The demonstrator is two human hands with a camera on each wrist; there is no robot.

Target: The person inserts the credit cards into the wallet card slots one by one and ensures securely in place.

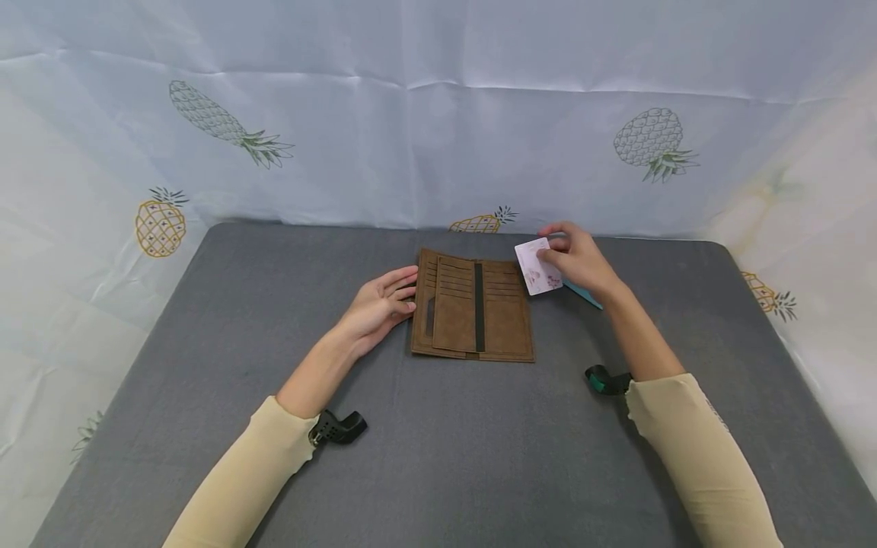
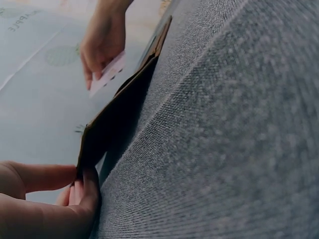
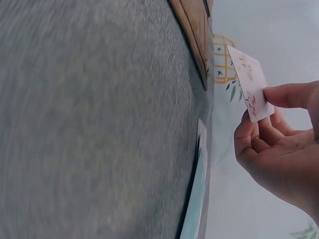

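Note:
A brown wallet [image 1: 505, 320] lies spread out on the table, with card slots on both sides and a dark strip down its middle. My left hand [image 1: 378, 308] pinches its left edge; in the left wrist view the thumb is on one face and the fingers [image 2: 88, 194] behind, with that edge lifted off the cloth. Between thumb and fingers, my right hand [image 1: 581, 260] holds a pale pink card [image 1: 537, 266] printed with flowers, just above the wallet's right side. Below that hand lies a flat light-blue item [image 3: 194, 209], partly hidden by it in the head view.
Dark grey cloth covers the table [image 1: 438, 457]. Behind it hangs a pale curtain [image 1: 384, 152] printed with pineapples. Each wrist carries a black camera mount, the left mount [image 1: 339, 428] and the right mount [image 1: 606, 380] both close over the tabletop.

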